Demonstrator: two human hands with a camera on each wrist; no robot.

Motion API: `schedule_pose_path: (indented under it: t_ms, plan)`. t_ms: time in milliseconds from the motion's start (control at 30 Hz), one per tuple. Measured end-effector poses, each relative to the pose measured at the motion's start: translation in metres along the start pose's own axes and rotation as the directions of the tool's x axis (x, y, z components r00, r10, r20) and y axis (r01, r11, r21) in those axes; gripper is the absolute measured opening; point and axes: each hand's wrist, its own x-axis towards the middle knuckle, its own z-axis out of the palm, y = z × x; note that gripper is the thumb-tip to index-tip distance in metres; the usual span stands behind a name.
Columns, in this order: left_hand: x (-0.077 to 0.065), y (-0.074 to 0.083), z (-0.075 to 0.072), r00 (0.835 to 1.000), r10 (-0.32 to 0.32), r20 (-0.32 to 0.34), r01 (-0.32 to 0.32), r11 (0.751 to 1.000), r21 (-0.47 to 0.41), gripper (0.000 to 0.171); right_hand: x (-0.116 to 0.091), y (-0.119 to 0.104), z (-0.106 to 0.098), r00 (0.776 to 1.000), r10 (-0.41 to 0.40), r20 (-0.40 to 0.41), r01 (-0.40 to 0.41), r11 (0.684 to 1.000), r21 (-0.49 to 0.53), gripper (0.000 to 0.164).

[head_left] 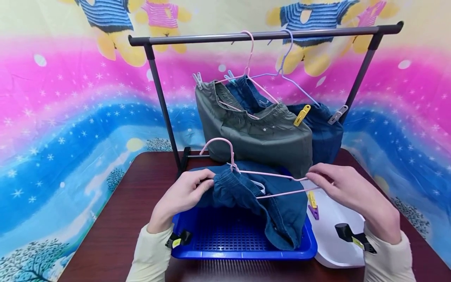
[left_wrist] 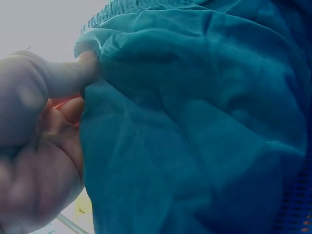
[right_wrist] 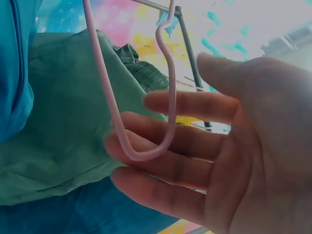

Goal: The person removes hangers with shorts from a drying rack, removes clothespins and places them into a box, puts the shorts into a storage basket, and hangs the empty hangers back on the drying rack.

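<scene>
My left hand (head_left: 192, 190) pinches the gathered elastic waistband of dark blue pants (head_left: 243, 199) between thumb and fingers. In the left wrist view the cloth of the pants (left_wrist: 190, 126) hangs from that grip. A pink wire hanger (head_left: 275, 173) sits with its left end inside the waistband, its hook standing up. Its right end sticks out of the waistband to my right hand (head_left: 338, 182). In the right wrist view the rounded hanger end (right_wrist: 141, 155) lies across the fairly straight fingers (right_wrist: 185, 141), and the thumb stands apart from the wire.
Beneath the pants is a blue perforated basket (head_left: 243, 254); a white tray (head_left: 340, 250) beside it holds clothespins (head_left: 312, 205). Behind, a dark metal rack (head_left: 211, 38) carries green pants (head_left: 253, 137) and blue pants (head_left: 325, 135), clipped on hangers. All stand on a brown table (head_left: 119, 211).
</scene>
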Motion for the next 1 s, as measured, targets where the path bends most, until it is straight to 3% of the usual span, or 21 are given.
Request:
schedule_pose_path:
  t_ms: [300,433,500,600,733,1000]
  plan:
    - [0.000,0.000,-0.001,1.000,-0.001,0.015,0.001,1.000,0.006,0.013,0.002,-0.010,0.006,0.994,-0.108,0.028,0.108,0.994,0.005,0.010]
    - [-0.002,-0.001,-0.002,1.000,-0.008,0.010,0.008,1.000,-0.005,0.015,0.001,-0.010,0.004,0.980,-0.185,-0.068,0.185,0.983,-0.002,0.010]
    - [-0.002,-0.001,-0.002,1.000,-0.007,0.018,0.007,1.000,-0.018,0.015,-0.001,-0.009,0.002,0.959,-0.239,-0.151,0.240,0.971,-0.015,0.018]
    - [-0.002,-0.001,-0.001,0.999,0.000,0.038,0.002,1.000,-0.031,0.016,-0.006,-0.007,0.000,0.901,-0.334,-0.276,0.344,0.939,-0.013,0.031]
    - [-0.003,-0.001,-0.003,0.999,-0.015,0.052,0.017,0.999,-0.038,0.016,-0.009,-0.006,-0.001,0.827,-0.407,-0.387,0.443,0.896,0.003,0.036]
    - [-0.002,-0.004,-0.003,0.998,-0.003,0.065,0.004,1.000,-0.016,0.016,-0.018,0.000,-0.009,0.795,-0.350,-0.496,0.425,0.904,0.043,0.028]
